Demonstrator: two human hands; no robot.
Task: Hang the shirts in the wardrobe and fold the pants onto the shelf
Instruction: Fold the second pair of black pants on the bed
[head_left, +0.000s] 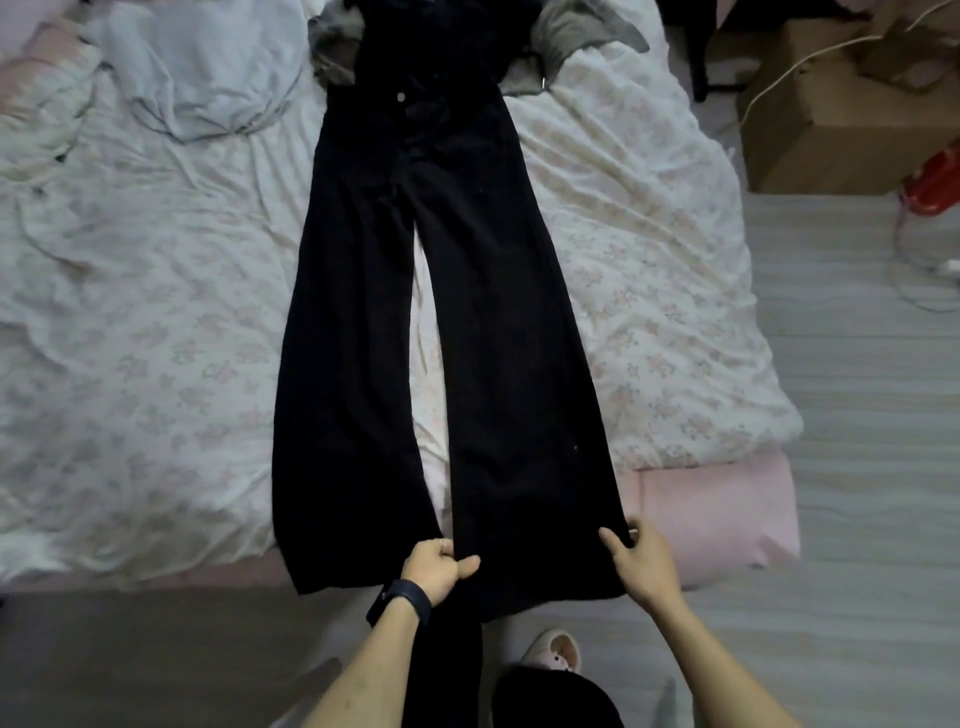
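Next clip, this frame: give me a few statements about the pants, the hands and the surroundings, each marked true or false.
1. The long black pants lie spread at full length on the floral white bedsheet, legs apart. True.
2. The left hand and the right hand both grip the hem of the same leg. True.
3. The pants are already folded in half. False: no fold has been made yet.
4. The dark wristband sits on the right wrist. False: it is on the left wrist.
5. The brown cardboard boxes stand on the bedsheet. False: they stand on the grey floor, off the bedsheet.
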